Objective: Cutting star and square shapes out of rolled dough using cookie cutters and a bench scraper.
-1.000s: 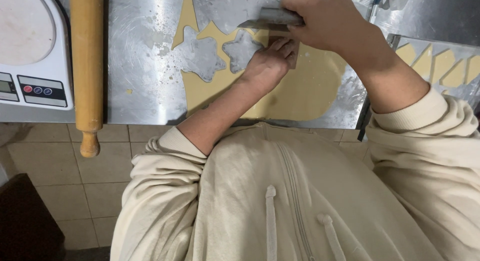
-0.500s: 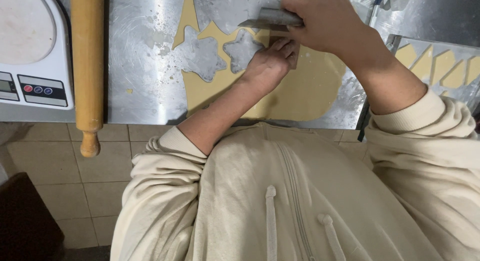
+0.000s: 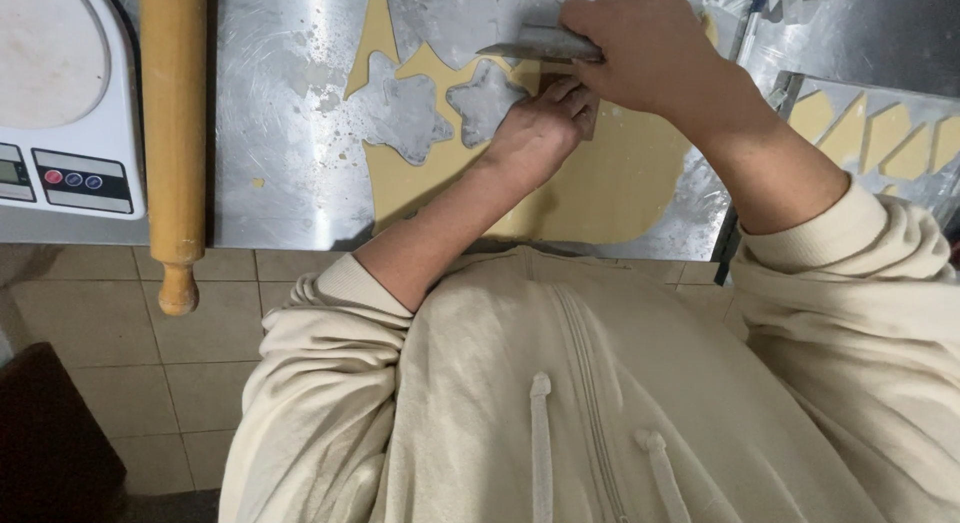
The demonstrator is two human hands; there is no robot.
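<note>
A sheet of pale yellow dough [image 3: 600, 183] lies flat on the steel worktop [image 3: 280, 133], directly in front of the person. 2 star-shaped holes [image 3: 400, 108] are already cut out of it, side by side near its left part, and bare metal shows through them.

The right hand [image 3: 650, 53] is at the far edge of the dough, its fingers [image 3: 590, 18] clenched over the top of a flat metal scraper [image 3: 535, 45], whose blade points left and lies nearly level just above the dough. The left hand [image 3: 540, 128] rests on the dough right below the scraper, beside the right-hand star hole. Its fingers [image 3: 572, 95] are curled down against a small dark piece at the dough; whether they grip it or only press on it cannot be told.

A wooden rolling pin [image 3: 173, 133] lies on the worktop well to the left, its near handle sticking out over the edge above the tiled floor [image 3: 120, 383]. Left of that sits a white kitchen scale [image 3: 60, 103]. At the right, a metal tray [image 3: 850, 93] holds yellow cut dough pieces [image 3: 885, 133]. Both arms wear cream sleeves [image 3: 860, 273] pushed up the forearms.
</note>
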